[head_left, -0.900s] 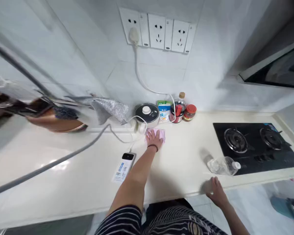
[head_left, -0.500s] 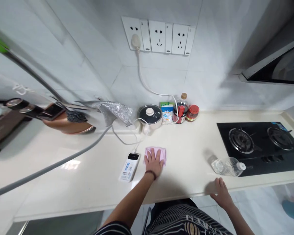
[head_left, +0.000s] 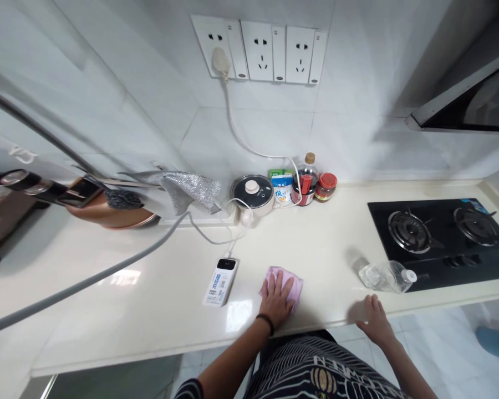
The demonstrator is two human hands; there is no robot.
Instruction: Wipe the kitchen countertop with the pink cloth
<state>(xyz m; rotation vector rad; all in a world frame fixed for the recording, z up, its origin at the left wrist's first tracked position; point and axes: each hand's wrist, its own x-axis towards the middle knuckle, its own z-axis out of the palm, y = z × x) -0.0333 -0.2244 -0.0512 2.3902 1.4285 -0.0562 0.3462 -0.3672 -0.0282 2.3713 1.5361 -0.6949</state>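
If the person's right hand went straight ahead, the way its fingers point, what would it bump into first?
Probably the clear plastic bottle, just ahead of the right hand; the hand's height over the counter is unclear.

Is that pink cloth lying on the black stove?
No, the pink cloth lies on the pale counter, under the person's left hand, well apart from the black stove.

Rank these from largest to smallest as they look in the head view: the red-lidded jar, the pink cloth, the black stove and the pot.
1. Black stove
2. Pink cloth and pot, unranked: they look close, and the left hand covers part of the cloth
3. Red-lidded jar
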